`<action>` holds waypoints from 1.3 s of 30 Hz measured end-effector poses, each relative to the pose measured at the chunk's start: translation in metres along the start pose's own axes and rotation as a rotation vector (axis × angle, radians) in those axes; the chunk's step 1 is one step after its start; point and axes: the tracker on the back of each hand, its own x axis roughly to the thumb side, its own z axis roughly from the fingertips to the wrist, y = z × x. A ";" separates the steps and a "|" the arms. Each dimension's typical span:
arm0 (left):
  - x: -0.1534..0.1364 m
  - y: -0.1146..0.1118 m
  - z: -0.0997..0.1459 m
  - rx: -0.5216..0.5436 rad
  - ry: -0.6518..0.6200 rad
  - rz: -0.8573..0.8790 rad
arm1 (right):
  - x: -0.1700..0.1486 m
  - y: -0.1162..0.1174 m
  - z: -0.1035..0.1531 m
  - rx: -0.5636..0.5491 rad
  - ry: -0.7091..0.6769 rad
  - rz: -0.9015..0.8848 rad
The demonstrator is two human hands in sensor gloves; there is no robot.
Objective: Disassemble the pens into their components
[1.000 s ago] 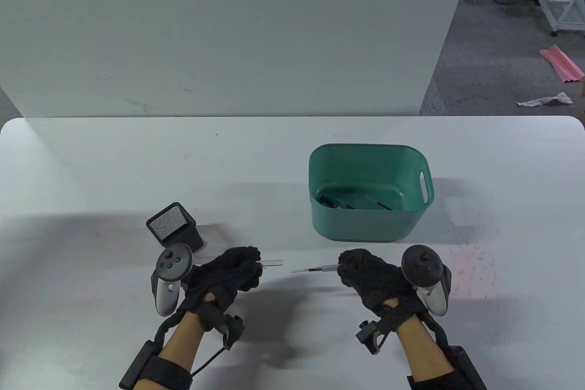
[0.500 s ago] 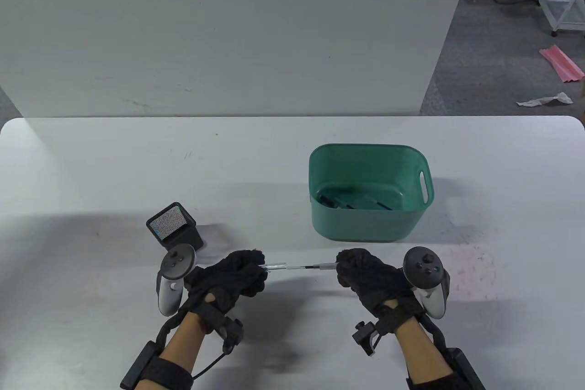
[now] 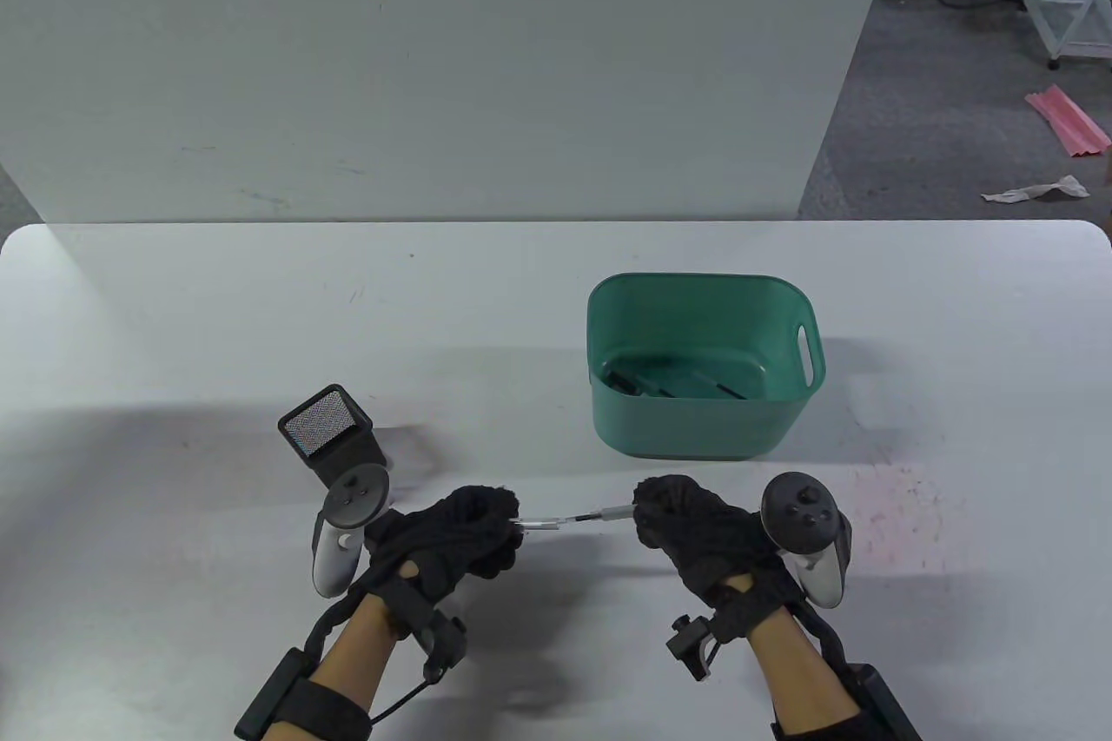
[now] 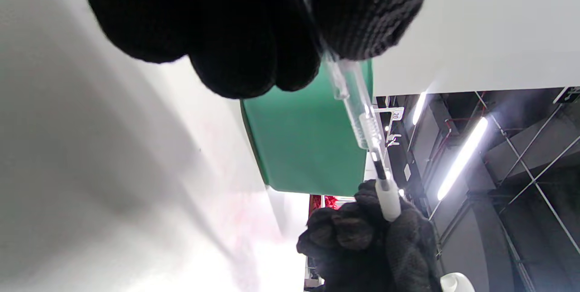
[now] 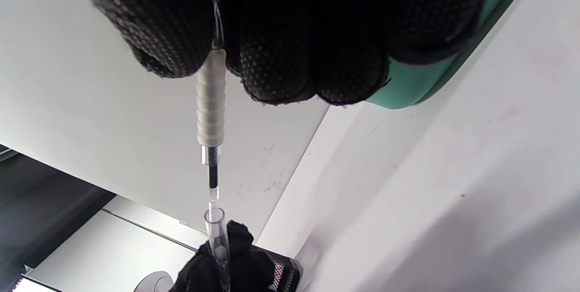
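My left hand (image 3: pixel 460 541) grips a clear pen barrel (image 3: pixel 537 525) whose open end points right. My right hand (image 3: pixel 695 528) grips the white ribbed grip section (image 3: pixel 612 512), with the thin refill (image 3: pixel 573 519) sticking out to the left. The refill's end sits inside the barrel's mouth. In the left wrist view the clear barrel (image 4: pixel 351 101) runs down to the white grip (image 4: pixel 389 199) in the right glove (image 4: pixel 362 246). In the right wrist view the grip (image 5: pixel 210 101) and the refill (image 5: pixel 213 176) meet the barrel mouth (image 5: pixel 217 233). Both hands hold the parts above the table.
A green plastic bin (image 3: pixel 599 307) stands behind the right hand, with dark pen parts (image 3: pixel 669 387) on its bottom. A black cube with a mesh face (image 3: pixel 330 433) stands just behind the left hand. The white table (image 3: pixel 174 324) ends at a white wall behind.
The hands have come together. A second ago the refill tip and the clear barrel were apart; now the refill is inside the barrel's open end. The left hand has moved right.
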 end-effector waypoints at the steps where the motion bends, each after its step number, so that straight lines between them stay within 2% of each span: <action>1: 0.000 0.000 0.000 0.000 -0.003 0.001 | 0.000 0.000 0.000 -0.003 0.000 -0.003; 10: 0.000 0.006 0.002 0.024 -0.022 0.062 | -0.005 0.000 0.000 -0.020 0.032 -0.102; 24: 0.001 0.016 0.008 0.083 -0.044 0.109 | -0.006 -0.005 0.002 -0.058 0.043 -0.160; 26: 0.003 0.019 0.010 0.136 -0.009 0.072 | -0.005 -0.006 0.002 -0.064 0.042 -0.176; 27: 0.004 0.021 0.010 0.161 -0.004 -0.015 | -0.004 -0.007 0.003 -0.074 0.039 -0.186; 30: 0.007 0.022 0.011 0.174 -0.002 -0.093 | 0.000 -0.013 0.000 -0.118 0.026 -0.158; 33: 0.013 0.017 0.010 0.144 -0.029 -0.088 | 0.004 -0.016 -0.002 -0.123 0.024 -0.148; 39: 0.036 -0.007 0.007 0.085 -0.072 -0.281 | 0.010 -0.006 -0.004 -0.086 0.010 -0.137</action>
